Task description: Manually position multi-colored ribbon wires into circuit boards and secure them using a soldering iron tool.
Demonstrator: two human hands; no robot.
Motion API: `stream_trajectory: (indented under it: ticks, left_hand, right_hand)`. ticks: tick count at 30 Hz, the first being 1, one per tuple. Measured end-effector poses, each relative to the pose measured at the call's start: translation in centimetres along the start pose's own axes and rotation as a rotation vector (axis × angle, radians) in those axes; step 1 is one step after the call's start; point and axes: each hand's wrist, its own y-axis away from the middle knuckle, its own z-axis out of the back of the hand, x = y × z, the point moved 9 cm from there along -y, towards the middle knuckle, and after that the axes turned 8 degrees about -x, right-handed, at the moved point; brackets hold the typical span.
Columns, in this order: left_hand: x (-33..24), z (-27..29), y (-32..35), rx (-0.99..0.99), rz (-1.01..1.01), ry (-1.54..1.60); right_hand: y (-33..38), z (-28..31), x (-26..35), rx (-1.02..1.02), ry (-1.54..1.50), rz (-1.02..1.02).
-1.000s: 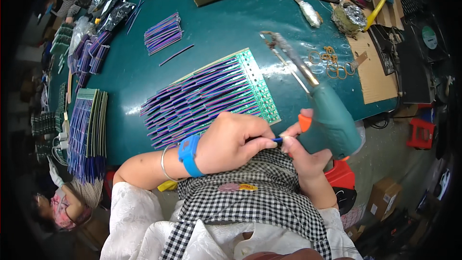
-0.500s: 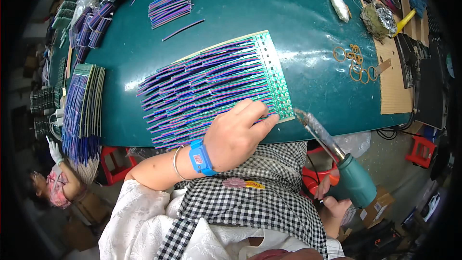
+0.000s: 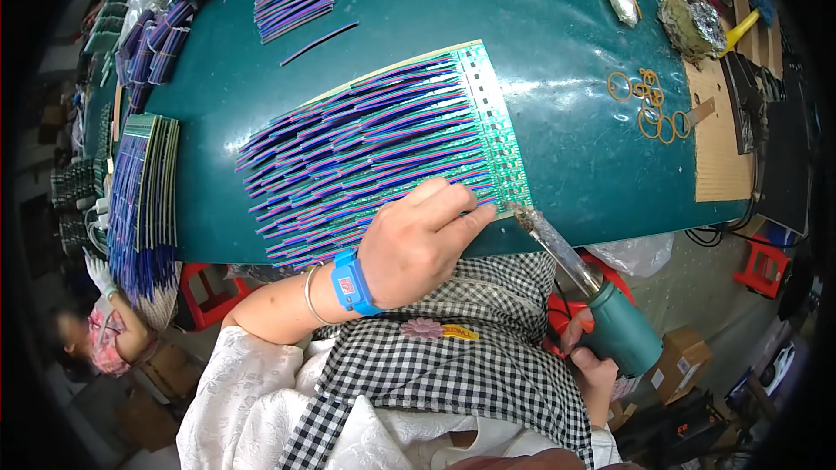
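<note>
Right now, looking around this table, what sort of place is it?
Probably an electronics workshop: there's a green handheld tool, apparently for soldering, with its tip at a circuit board lined with coloured wires, and a pile of loose wires lies beyond.

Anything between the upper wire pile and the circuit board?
One loose length of wire, on the green tabletop, apart from both wire pile and circuit board. Shows in the head view.

Blue wristband [image 3: 348, 285] and yellow patch [image 3: 460, 332] look printed — too small to read.

Wires [image 3: 357, 152] on board [image 3: 493, 113]; rings [image 3: 651, 97] right
</note>
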Motion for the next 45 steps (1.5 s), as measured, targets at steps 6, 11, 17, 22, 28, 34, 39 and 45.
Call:
stream_trajectory:
  ticks: [6,11,17,22,28,34,39,45]
  left_hand:
    - [-0.1,-0.1,0.2,0.036,-0.002,-0.033]
    - [-0.2,-0.2,0.3,0.012,-0.021,-0.032]
    - [-0.4,-0.2,0.5,0.007,-0.026,-0.054]
    - [-0.4,-0.3,0.5,0.008,-0.027,-0.074]
    - [-0.5,-0.3,0.4,0.016,-0.027,-0.079]
    - [-0.4,-0.3,0.4,0.032,-0.020,-0.075]
    - [-0.4,-0.4,0.5,0.035,-0.031,-0.082]
    - [-0.5,-0.3,0.4,0.030,-0.029,-0.066]
  right_hand:
    - [0.2,-0.3,-0.2,0.021,-0.017,-0.058]
    - [0.1,-0.5,0.1,0.025,0.032,-0.054]
    - [-0.1,0.2,0.2,0.099,0.118,0.006]
    - [0.4,0.1,1.1,-0.036,-0.092,0.003]
    - [0.8,0.6,0.7,-0.013,-0.003,-0.014]
    - [0.2,0.4,0.5,0.049,0.073,0.038]
    - [0.3,0.6,-0.4,0.051,0.113,0.022]
    - [0.5,0.5,0.9,-0.063,-0.107,-0.028]
